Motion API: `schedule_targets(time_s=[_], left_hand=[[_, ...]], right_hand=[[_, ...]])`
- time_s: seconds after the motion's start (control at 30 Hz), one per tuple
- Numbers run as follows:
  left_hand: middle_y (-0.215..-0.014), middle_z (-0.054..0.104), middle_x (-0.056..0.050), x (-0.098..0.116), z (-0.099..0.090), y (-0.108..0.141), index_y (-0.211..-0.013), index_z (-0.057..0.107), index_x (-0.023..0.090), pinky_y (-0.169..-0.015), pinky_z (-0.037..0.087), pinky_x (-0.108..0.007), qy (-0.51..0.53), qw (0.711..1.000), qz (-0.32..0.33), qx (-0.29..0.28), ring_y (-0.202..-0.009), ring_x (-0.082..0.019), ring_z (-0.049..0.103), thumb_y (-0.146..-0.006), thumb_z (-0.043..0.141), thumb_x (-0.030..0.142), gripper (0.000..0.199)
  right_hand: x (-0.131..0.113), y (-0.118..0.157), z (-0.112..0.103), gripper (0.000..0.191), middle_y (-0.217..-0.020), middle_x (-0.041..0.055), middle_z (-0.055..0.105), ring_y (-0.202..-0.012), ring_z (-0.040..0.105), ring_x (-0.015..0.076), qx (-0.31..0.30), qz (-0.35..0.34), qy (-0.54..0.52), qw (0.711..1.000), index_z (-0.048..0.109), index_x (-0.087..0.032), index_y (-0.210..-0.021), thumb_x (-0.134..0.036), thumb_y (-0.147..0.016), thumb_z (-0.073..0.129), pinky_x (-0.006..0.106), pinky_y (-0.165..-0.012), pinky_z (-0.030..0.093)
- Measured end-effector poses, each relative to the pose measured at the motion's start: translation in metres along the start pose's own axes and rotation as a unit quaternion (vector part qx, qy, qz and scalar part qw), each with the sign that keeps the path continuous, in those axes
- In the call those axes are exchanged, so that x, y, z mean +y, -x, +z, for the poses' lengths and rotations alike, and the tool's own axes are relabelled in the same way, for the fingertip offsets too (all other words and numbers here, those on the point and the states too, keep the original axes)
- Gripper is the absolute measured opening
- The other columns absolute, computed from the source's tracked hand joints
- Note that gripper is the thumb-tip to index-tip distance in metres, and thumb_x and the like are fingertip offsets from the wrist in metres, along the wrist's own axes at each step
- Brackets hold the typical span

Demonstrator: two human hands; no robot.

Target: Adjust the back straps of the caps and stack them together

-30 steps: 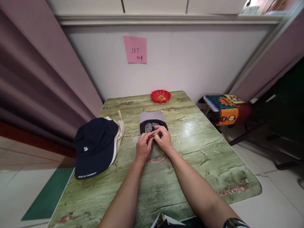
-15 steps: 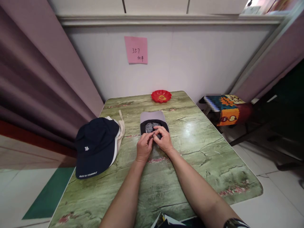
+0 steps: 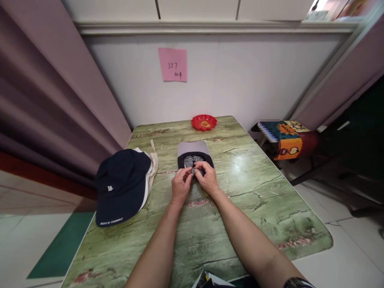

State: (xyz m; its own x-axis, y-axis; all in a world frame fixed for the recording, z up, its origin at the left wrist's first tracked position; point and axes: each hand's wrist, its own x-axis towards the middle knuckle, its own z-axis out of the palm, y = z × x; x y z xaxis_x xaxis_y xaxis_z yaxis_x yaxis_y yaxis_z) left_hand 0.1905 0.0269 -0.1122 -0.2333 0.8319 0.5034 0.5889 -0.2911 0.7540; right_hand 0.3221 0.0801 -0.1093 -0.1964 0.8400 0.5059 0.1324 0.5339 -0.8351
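A grey cap (image 3: 193,147) lies upside down on the green marbled table (image 3: 258,200), its brim toward the wall and its dark inside showing. At its near edge my left hand (image 3: 181,185) and my right hand (image 3: 206,177) meet, fingertips almost touching. Each pinches a small grey part of the cap's back strap between thumb and finger. The strap's details are too small to tell. To the left rests a stack of caps, a navy one (image 3: 123,180) on top with white and beige ones beneath.
A red scalloped dish (image 3: 204,123) stands near the table's back edge. A pink paper note (image 3: 173,65) is on the wall behind. Beyond the right edge is a stool with a colourful cover (image 3: 289,140). Purple curtains hang at the left.
My fingertips have drawn slightly apart at the cap's back edge, and a bit more of the grey strap shows between them. The caps have stayed in place.
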Motion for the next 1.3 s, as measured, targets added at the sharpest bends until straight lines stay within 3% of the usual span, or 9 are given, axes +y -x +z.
schedule_targets(time_s=[0.4, 0.6, 0.8, 0.87, 1.0, 1.1, 1.3], left_hand=[[-0.087, 0.065, -0.003, 0.002, -0.001, 0.001, -0.105, 0.068, 0.021, -0.070, 0.052, -0.027, 0.014, 1.000, -0.004, -0.020, -0.075, -0.014, 0.061, -0.085, 0.061, 0.019, 0.022], [-0.094, 0.069, -0.006, -0.010, 0.000, 0.000, -0.110, 0.066, 0.018, -0.077, 0.054, -0.029, 0.152, 0.983, -0.103, -0.031, -0.083, -0.015, 0.066, -0.081, 0.060, 0.020, 0.031], [-0.085, 0.069, -0.004, -0.013, 0.000, -0.005, -0.105, 0.066, 0.015, -0.064, 0.052, -0.025, 0.233, 0.951, -0.203, 0.001, -0.070, -0.013, 0.063, -0.076, 0.069, 0.030, 0.033], [-0.083, 0.068, -0.004, -0.012, 0.000, -0.005, -0.105, 0.066, 0.015, -0.063, 0.051, -0.024, 0.246, 0.946, -0.209, 0.009, -0.068, -0.012, 0.063, -0.075, 0.070, 0.030, 0.034], [-0.081, 0.067, -0.002, -0.010, 0.000, -0.005, -0.105, 0.065, 0.015, -0.061, 0.050, -0.024, 0.271, 0.936, -0.222, 0.022, -0.065, -0.011, 0.062, -0.074, 0.071, 0.031, 0.036], [-0.080, 0.066, -0.001, -0.010, -0.002, -0.005, -0.106, 0.064, 0.015, -0.060, 0.048, -0.023, 0.278, 0.933, -0.227, 0.019, -0.063, -0.010, 0.059, -0.072, 0.072, 0.031, 0.038], [-0.081, 0.066, -0.002, -0.009, -0.003, -0.006, -0.106, 0.063, 0.015, -0.061, 0.047, -0.024, 0.264, 0.941, -0.212, 0.009, -0.062, -0.010, 0.059, -0.073, 0.071, 0.033, 0.038]], right_hand=[[0.000, 0.000, 0.001, 0.008, -0.098, 0.0084, 0.069, -0.096, 0.065, 0.0225, -0.004, -0.012, 0.041, 0.999, 0.057, -0.024, -0.076, -0.016, -0.077, 0.054, 0.037, -0.091, 0.050], [0.003, 0.000, 0.002, 0.008, -0.100, 0.0085, 0.069, -0.097, 0.064, 0.0223, -0.020, -0.006, 0.042, 0.999, 0.062, -0.023, -0.080, -0.019, -0.081, 0.055, 0.037, -0.093, 0.049], [0.001, 0.001, 0.002, 0.009, -0.098, 0.0073, 0.070, -0.097, 0.065, 0.0211, -0.031, -0.004, 0.015, 0.999, 0.067, -0.023, -0.083, -0.024, -0.086, 0.058, 0.036, -0.093, 0.050], [0.000, 0.001, 0.001, 0.010, -0.103, 0.0076, 0.069, -0.097, 0.066, 0.0212, -0.041, -0.005, 0.008, 0.999, 0.068, -0.023, -0.092, -0.027, -0.085, 0.061, 0.035, -0.092, 0.051], [-0.002, 0.000, 0.001, 0.039, -0.120, 0.0077, 0.065, -0.108, 0.063, 0.0224, -0.093, -0.026, 0.018, 0.995, 0.065, -0.025, -0.116, -0.025, -0.077, 0.069, 0.037, -0.097, 0.050], [0.002, 0.001, 0.003, 0.037, -0.121, 0.0067, 0.065, -0.115, 0.060, 0.0225, -0.105, -0.041, 0.046, 0.993, 0.067, -0.027, -0.113, -0.019, -0.077, 0.064, 0.038, -0.102, 0.047], [0.004, 0.003, 0.005, 0.035, -0.107, 0.0045, 0.071, -0.103, 0.065, 0.0218, -0.105, -0.039, 0.066, 0.992, 0.070, -0.027, -0.108, -0.013, -0.078, 0.059, 0.037, -0.096, 0.050]])
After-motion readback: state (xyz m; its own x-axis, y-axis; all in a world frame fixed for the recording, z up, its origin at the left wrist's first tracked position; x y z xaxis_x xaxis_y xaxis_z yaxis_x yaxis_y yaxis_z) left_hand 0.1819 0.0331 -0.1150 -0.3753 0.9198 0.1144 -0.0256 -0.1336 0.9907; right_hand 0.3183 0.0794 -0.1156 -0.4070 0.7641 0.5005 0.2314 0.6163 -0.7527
